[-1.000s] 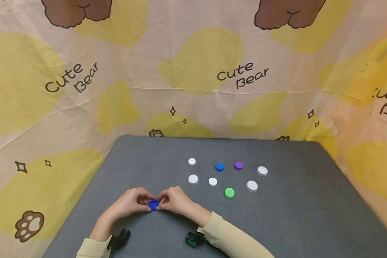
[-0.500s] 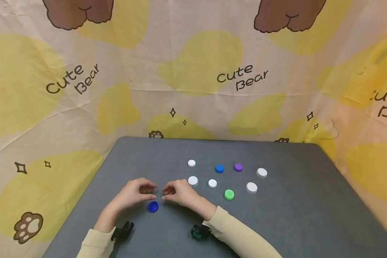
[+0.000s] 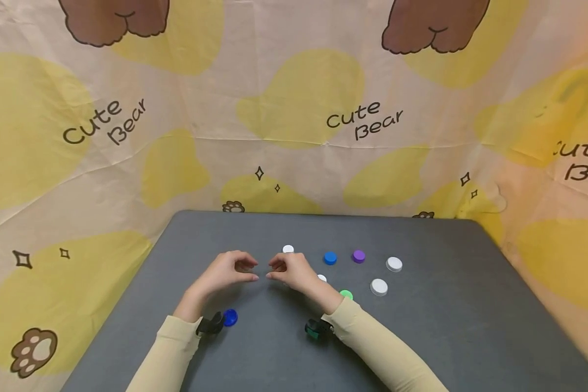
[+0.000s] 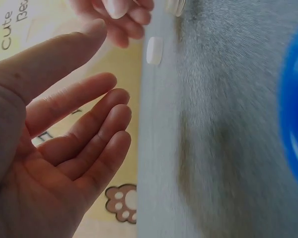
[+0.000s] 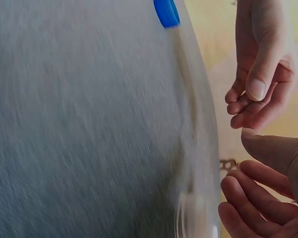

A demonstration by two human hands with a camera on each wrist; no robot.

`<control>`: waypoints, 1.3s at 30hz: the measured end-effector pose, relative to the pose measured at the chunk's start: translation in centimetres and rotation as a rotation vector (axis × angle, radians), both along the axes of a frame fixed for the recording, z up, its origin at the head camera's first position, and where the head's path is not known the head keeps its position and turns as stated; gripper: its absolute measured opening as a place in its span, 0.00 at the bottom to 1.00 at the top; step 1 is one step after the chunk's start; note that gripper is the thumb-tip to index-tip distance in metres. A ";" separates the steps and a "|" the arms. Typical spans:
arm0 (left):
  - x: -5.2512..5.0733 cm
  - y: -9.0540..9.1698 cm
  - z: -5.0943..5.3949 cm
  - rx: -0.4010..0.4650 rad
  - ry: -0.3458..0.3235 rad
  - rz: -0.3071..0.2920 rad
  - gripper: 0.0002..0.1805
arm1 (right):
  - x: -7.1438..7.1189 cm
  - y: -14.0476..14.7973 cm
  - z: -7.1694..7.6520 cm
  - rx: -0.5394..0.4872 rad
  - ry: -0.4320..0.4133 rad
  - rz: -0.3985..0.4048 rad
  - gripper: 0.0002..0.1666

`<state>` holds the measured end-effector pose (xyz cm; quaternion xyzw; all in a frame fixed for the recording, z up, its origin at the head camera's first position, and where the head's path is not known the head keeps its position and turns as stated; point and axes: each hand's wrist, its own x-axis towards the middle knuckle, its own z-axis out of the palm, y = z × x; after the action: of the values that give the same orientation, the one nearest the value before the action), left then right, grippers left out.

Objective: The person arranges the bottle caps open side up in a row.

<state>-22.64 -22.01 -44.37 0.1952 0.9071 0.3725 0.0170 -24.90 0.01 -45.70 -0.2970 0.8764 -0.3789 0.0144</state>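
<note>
Contact with the dark blue cap is released; the cap lies on the grey table, apart from the left hand and right hand, which have moved forward. Facing each other, both have fingers loosely bent, thumbs apart, holding nothing. Handling of this cap appears complete or paused.

I count one table. Over it I have two hands, one left hand and one right hand, plus two sleeves and two wrist cameras. On the table my head view gives me eight caps: four white caps, one dark blue cap, one lighter blue cap, one purple cap, one green cap. Whether the right hand covers another there, I can't tell. Around the table I count three "Cute Bear" letterings and four paw prints.
</note>
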 end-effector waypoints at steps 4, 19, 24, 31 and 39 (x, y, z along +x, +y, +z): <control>-1.7 1.1 0.1 -0.011 -0.017 -0.016 0.20 | -0.9 0.9 0.2 0.005 -0.020 -0.031 0.18; -7.0 4.0 -1.2 -0.006 -0.055 -0.011 0.15 | -4.2 2.8 0.0 0.012 -0.039 -0.160 0.17; -8.3 4.7 -1.9 0.005 -0.080 0.006 0.15 | -5.1 3.1 -0.4 0.020 -0.027 -0.175 0.16; -9.2 5.6 -2.2 0.015 -0.105 0.029 0.15 | -6.0 3.0 -1.0 0.049 -0.026 -0.205 0.16; -9.7 6.4 -2.7 0.020 -0.098 0.052 0.15 | -6.5 2.5 -1.5 0.060 -0.012 -0.226 0.15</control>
<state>-32.31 -15.66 -47.07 0.1532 0.9062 0.3909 0.0499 -31.42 2.51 -47.15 -0.1936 0.9151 -0.3534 -0.0142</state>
